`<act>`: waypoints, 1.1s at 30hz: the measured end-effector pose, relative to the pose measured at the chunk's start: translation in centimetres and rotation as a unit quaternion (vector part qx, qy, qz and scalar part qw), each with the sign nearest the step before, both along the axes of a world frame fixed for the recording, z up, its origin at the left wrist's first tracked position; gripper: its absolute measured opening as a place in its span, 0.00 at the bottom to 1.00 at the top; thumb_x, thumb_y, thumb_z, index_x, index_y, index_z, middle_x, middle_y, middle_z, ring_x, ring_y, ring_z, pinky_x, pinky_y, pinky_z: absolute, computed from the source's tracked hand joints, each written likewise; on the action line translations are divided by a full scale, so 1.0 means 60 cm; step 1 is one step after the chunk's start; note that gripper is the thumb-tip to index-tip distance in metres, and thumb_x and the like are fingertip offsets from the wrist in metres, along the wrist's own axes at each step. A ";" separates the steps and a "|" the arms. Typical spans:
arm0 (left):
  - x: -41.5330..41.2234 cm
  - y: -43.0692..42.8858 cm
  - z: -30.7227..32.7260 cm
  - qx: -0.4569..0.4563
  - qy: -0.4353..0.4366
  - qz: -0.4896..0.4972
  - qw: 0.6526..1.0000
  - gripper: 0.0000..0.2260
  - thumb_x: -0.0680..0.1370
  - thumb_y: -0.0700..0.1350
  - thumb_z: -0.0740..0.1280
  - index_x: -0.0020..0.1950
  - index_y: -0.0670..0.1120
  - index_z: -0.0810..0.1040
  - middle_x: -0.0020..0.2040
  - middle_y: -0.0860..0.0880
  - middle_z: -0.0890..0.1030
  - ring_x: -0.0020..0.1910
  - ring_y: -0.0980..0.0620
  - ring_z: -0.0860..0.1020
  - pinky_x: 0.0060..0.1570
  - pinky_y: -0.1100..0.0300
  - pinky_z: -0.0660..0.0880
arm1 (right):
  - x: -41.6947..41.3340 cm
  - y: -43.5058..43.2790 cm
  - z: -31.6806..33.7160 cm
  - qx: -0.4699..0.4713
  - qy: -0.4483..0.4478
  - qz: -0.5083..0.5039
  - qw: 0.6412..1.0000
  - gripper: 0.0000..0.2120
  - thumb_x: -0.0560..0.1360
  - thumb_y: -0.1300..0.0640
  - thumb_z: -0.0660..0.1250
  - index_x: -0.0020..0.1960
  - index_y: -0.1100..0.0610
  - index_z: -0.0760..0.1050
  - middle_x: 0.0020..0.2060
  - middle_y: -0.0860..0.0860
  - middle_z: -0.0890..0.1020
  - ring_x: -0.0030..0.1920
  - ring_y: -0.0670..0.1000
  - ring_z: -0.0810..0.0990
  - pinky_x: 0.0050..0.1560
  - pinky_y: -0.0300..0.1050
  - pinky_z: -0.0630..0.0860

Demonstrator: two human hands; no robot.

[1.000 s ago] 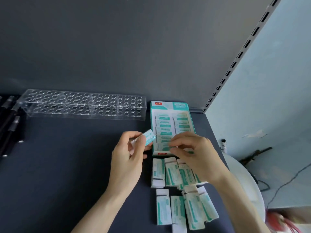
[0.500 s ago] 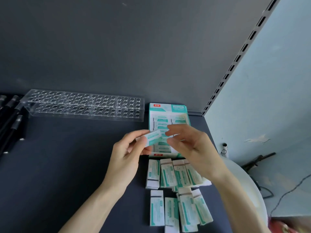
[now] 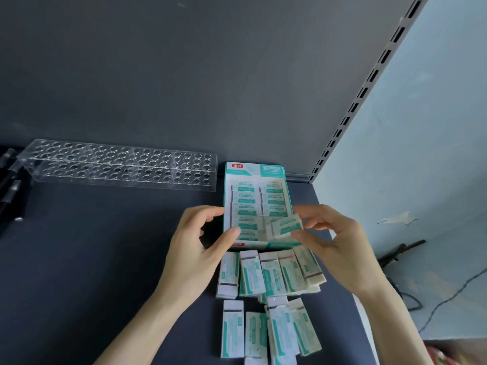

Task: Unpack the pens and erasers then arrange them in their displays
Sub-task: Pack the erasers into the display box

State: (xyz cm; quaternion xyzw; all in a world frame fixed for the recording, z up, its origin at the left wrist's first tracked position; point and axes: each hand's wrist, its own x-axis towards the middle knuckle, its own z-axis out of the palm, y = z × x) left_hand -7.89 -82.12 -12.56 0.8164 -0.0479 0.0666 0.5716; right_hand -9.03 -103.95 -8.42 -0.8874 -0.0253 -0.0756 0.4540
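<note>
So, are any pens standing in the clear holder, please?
No, every hole in the clear holder is empty; the dark pens lie to its left.

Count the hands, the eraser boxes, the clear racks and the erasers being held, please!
hands: 2 (left hand, right hand)
eraser box: 1
clear rack: 1
held eraser: 1
total: 5
</note>
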 end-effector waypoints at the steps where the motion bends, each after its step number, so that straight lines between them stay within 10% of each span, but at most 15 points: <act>1: 0.000 0.000 -0.004 0.004 0.011 -0.013 1.000 0.18 0.70 0.57 0.68 0.58 0.54 0.77 0.56 0.62 0.76 0.57 0.67 0.73 0.52 0.76 0.66 | -0.001 -0.001 -0.001 -0.011 0.003 0.000 1.000 0.13 0.69 0.63 0.73 0.48 0.46 0.80 0.42 0.44 0.81 0.44 0.42 0.75 0.48 0.29 0.69; 10: -0.001 -0.002 -0.012 0.013 -0.004 -0.016 1.000 0.17 0.74 0.43 0.71 0.63 0.49 0.76 0.57 0.60 0.78 0.55 0.67 0.75 0.50 0.80 0.65 | 0.000 0.004 -0.019 -0.134 -0.015 0.020 0.991 0.08 0.71 0.60 0.72 0.48 0.50 0.82 0.45 0.32 0.78 0.50 0.40 0.72 0.50 0.23 0.63; 20: -0.002 0.000 -0.006 0.030 0.003 -0.012 0.999 0.16 0.73 0.44 0.71 0.61 0.49 0.78 0.56 0.57 0.79 0.54 0.65 0.75 0.50 0.78 0.66 | -0.008 0.014 -0.030 -0.138 -0.011 0.040 0.990 0.07 0.76 0.59 0.66 0.49 0.55 0.83 0.55 0.42 0.77 0.55 0.48 0.70 0.53 0.22 0.61; 26: -0.055 0.005 0.011 0.082 -0.012 0.026 0.996 0.21 0.68 0.63 0.65 0.51 0.50 0.78 0.45 0.59 0.77 0.46 0.59 0.75 0.47 0.68 0.69 | -0.044 -0.004 -0.023 0.018 -0.014 -0.075 0.997 0.05 0.70 0.54 0.72 0.44 0.46 0.78 0.39 0.41 0.77 0.39 0.45 0.76 0.39 0.33 0.71; 33: -0.096 0.003 0.002 0.241 0.014 0.023 0.970 0.23 0.72 0.66 0.61 0.56 0.52 0.80 0.47 0.57 0.72 0.49 0.55 0.72 0.50 0.60 0.56 | -0.081 0.005 -0.037 -0.023 0.063 -0.097 0.993 0.06 0.72 0.53 0.70 0.39 0.42 0.77 0.35 0.44 0.79 0.35 0.40 0.76 0.34 0.27 0.68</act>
